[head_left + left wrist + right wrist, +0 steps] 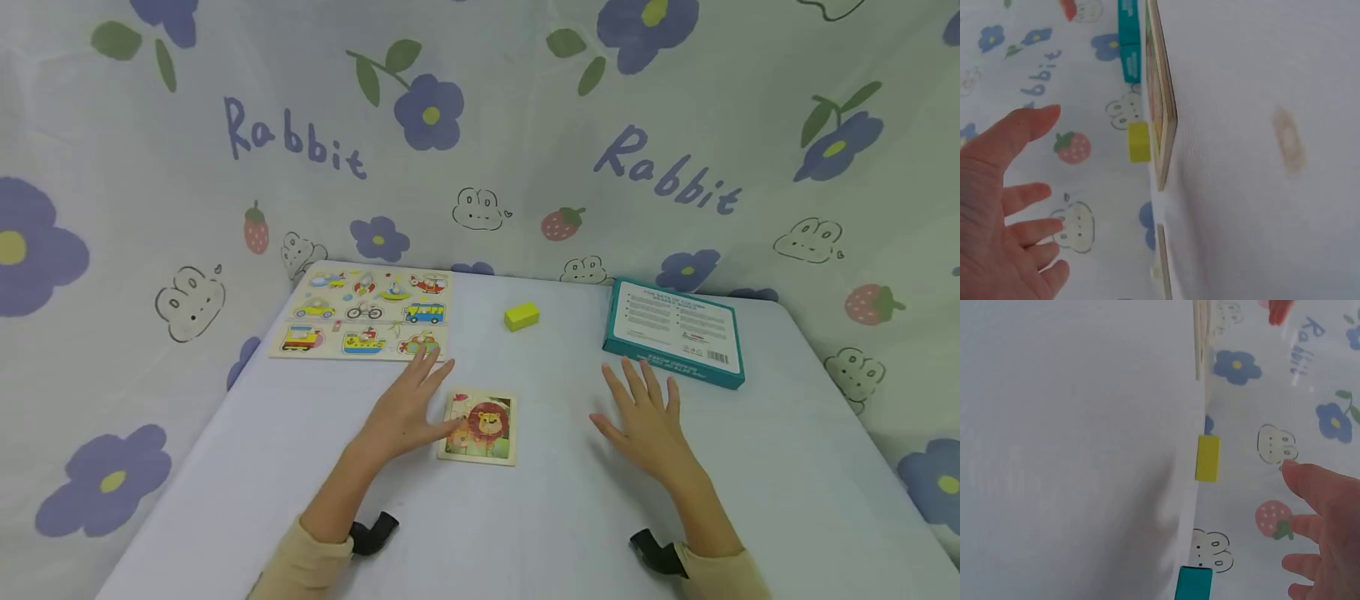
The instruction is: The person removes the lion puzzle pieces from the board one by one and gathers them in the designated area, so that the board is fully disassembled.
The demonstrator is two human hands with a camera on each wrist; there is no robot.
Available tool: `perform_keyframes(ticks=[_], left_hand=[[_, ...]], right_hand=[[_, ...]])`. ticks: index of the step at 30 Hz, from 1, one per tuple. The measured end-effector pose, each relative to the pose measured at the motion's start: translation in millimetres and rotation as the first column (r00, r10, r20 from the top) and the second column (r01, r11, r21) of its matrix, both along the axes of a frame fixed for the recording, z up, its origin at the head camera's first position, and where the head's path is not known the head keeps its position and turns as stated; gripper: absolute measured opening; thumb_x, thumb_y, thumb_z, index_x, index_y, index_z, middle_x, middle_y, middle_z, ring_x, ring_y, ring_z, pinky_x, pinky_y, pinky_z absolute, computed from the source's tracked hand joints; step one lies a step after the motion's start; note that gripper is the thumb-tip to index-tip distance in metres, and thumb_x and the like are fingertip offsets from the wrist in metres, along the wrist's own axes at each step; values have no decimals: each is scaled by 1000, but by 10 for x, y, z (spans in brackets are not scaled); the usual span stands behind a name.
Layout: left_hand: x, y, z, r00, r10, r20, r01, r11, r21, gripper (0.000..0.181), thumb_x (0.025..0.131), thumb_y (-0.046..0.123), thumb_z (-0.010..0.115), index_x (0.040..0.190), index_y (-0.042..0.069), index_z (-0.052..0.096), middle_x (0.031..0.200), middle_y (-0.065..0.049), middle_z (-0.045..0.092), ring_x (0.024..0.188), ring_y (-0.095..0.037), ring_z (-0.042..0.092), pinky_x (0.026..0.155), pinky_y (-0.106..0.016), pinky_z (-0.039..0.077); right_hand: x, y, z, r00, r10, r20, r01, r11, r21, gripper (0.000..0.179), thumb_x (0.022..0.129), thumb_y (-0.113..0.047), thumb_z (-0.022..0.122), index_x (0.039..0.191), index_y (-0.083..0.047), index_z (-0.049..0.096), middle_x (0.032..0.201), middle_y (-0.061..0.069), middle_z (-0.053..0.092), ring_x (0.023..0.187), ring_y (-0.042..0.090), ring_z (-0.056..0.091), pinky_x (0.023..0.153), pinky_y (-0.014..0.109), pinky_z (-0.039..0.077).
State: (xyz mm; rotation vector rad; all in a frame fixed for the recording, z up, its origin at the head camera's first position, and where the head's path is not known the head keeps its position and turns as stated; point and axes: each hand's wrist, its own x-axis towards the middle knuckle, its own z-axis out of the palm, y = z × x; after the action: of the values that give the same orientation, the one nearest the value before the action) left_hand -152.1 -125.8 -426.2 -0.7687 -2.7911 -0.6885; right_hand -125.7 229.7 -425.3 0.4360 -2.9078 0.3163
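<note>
My left hand (402, 412) hovers with spread fingers just left of a small square lion jigsaw puzzle (489, 423), its thumb overlapping the puzzle's left side in the head view. Nothing is held in it; the left wrist view shows the hand (1010, 212) raised off the table, thumb apart from the fingers. On the other side, my right hand (647, 421) is also spread and holds nothing, in front of a teal box (675, 329) with a white printed back. A yellow block (522, 317) lies farther back, between the two hands.
At the back left lies a wooden board of vehicle pictures (367, 312), its near right corner close beyond the left fingertips. A white cloth covers the table (555, 517). Behind it hangs a curtain (495, 117) with flowers and rabbits.
</note>
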Motion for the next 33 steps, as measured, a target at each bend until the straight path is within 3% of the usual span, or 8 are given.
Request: perform_keyframes(ticks=[3, 7, 13, 17, 28, 30, 33], left_hand=[[-51, 14, -68, 991, -57, 120, 40, 990, 136, 80, 72, 37, 76, 139, 10, 40, 149, -8, 24, 138, -29, 10, 102, -52, 27], [-93, 13, -175, 966, -112, 235, 41, 956, 290, 77, 73, 32, 77, 138, 9, 42, 147, -8, 30, 138, -27, 12, 101, -57, 25], [-69, -27, -348, 920, -135, 368, -15, 925, 379, 72, 75, 30, 76, 136, 8, 44, 140, -8, 41, 130, -27, 34, 101, -45, 33], [-65, -46, -414, 894, -157, 420, -40, 905, 423, 72, 75, 29, 76, 136, 9, 43, 138, -4, 43, 128, -24, 37, 102, -37, 33], [-122, -90, -489, 891, -74, 447, -104, 927, 361, 76, 72, 36, 78, 136, 14, 44, 139, -1, 42, 132, -20, 31, 106, -40, 26], [-137, -102, -500, 894, -79, 441, -88, 934, 345, 78, 72, 36, 78, 137, 13, 42, 140, -1, 42, 133, -21, 29, 106, -41, 24], [-152, -122, -530, 914, -106, 391, -17, 954, 298, 83, 71, 37, 78, 139, 10, 39, 142, -6, 38, 133, -25, 28, 106, -46, 24]], right_hand=[[-40, -77, -45, 1000, 25, -9, -25, 1000, 17, 71, 86, -48, 56, 143, -12, 31, 147, 20, 22, 136, 38, 5, 101, 63, -1], [-87, -194, -147, 997, 75, -30, -73, 996, 53, 70, 85, -47, 57, 141, -11, 35, 146, 19, 25, 134, 40, 12, 101, 62, 7], [-118, -379, -239, 989, 140, -41, -139, 990, 24, 69, 84, -42, 62, 140, -10, 37, 145, 18, 28, 133, 40, 17, 101, 60, 16], [-140, -483, -273, 986, 169, 7, -169, 985, -35, 67, 85, -40, 61, 140, -10, 37, 145, 18, 27, 132, 40, 19, 100, 60, 21], [-195, -749, -413, 945, 253, 207, -215, 958, -188, 63, 88, -44, 55, 140, -13, 37, 148, 14, 23, 135, 34, 17, 103, 56, 20], [-204, -803, -440, 938, 266, 221, -224, 955, -196, 62, 89, -46, 54, 140, -14, 38, 148, 13, 24, 135, 33, 18, 103, 55, 21], [-211, -867, -470, 930, 287, 230, -239, 947, -213, 60, 89, -46, 53, 138, -14, 41, 147, 13, 26, 134, 32, 20, 103, 55, 22]])
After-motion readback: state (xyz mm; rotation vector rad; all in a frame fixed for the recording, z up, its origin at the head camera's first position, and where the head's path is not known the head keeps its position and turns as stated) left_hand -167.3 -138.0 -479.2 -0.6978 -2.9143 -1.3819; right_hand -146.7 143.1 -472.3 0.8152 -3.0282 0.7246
